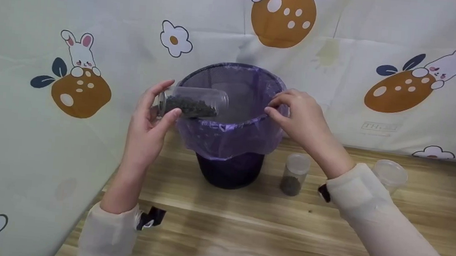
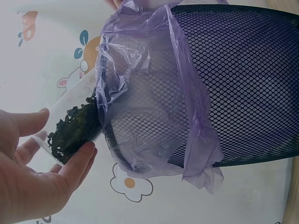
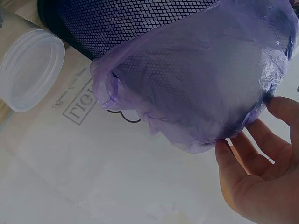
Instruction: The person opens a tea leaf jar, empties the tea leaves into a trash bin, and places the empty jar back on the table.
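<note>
My left hand (image 1: 145, 131) grips a clear plastic jar (image 1: 191, 94), with the thumb on the near side and the fingers round its base. The jar lies on its side over the left rim of a black mesh wastebasket (image 1: 228, 171). Dark, crinkled dried leaves (image 2: 77, 128) lie along the jar's lower wall. A thin purple bin liner (image 1: 231, 140) lines the wastebasket and folds down over its rim. At the right side of that rim, my right hand (image 1: 301, 116) pinches the liner's edge between thumb and fingers.
A small lidded clear jar (image 1: 296, 171) with dark contents stands on the wooden table (image 1: 243, 236), right of the wastebasket. Farther right, another clear container (image 1: 391, 173) is partly behind the right sleeve. Printed cloth (image 1: 221, 12) hangs behind and to the left.
</note>
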Tool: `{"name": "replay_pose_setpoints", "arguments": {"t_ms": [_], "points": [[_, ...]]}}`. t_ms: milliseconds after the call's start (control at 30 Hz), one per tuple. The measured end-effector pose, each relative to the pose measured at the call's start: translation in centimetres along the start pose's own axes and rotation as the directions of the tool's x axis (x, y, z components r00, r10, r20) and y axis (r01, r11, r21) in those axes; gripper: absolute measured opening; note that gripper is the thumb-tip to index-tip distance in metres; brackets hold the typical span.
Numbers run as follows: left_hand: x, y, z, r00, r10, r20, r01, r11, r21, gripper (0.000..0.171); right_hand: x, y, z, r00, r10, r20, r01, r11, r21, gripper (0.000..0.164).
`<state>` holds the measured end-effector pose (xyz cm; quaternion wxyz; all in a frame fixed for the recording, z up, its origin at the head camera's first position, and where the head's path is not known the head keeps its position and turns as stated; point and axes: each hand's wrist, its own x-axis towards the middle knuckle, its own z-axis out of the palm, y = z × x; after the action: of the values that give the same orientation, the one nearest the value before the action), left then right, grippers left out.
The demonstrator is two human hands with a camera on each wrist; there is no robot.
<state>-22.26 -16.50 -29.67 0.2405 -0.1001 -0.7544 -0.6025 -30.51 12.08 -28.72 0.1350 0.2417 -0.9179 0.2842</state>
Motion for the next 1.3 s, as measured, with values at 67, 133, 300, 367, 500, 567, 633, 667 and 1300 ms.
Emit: {"name": "replay_pose_setpoints", "arguments": {"t_ms": [67, 133, 300, 367, 500, 567, 633, 667, 1300], "points": [[0.0, 0.0, 0.0, 1.000, 0.008, 0.003, -0.008, 1.000, 0.003, 0.052, 0.0, 0.0, 0.0, 1.000, 0.002, 0.002, -0.002, 1.000, 0.000, 0.024], [0.1, 0.0, 0.0, 1.000, 0.012, 0.007, -0.012, 1.000, 0.007, 0.052, 0.0, 0.1, 0.1, 1.000, 0.003, 0.003, -0.003, 1.000, 0.002, 0.024], [0.2, 0.1, 0.0, 1.000, 0.004, 0.013, -0.004, 1.000, 0.019, 0.053, 0.0, 0.1, 0.1, 1.000, -0.002, 0.003, 0.002, 1.000, 0.006, 0.023], [0.2, 0.0, 0.0, 1.000, 0.005, 0.013, -0.006, 1.000, 0.021, 0.054, 0.0, 0.1, 0.1, 1.000, -0.005, 0.004, 0.005, 1.000, 0.005, 0.023], [0.3, 0.1, 0.1, 1.000, 0.018, 0.012, -0.018, 1.000, 0.020, 0.055, 0.0, 0.1, 0.1, 1.000, -0.010, 0.002, 0.010, 1.000, -0.006, 0.023], [0.3, 0.2, 0.1, 1.000, 0.022, 0.010, -0.022, 1.000, 0.012, 0.054, 0.0, 0.0, 0.1, 1.000, -0.011, 0.003, 0.011, 1.000, -0.009, 0.024], [0.4, 0.3, 0.2, 1.000, 0.023, 0.007, -0.023, 1.000, 0.010, 0.055, 0.0, 0.0, 0.1, 1.000, -0.010, 0.003, 0.010, 1.000, -0.009, 0.024], [0.4, 0.3, 0.2, 1.000, 0.025, 0.006, -0.025, 1.000, 0.009, 0.055, 0.0, 0.0, 0.1, 1.000, -0.009, 0.004, 0.009, 1.000, -0.008, 0.024], [1.1, 0.7, 0.0, 0.997, 0.069, 0.027, -0.072, 0.993, 0.093, 0.054, 0.0, 0.0, 0.1, 1.000, -0.010, -0.001, 0.010, 1.000, -0.004, 0.023]]}}
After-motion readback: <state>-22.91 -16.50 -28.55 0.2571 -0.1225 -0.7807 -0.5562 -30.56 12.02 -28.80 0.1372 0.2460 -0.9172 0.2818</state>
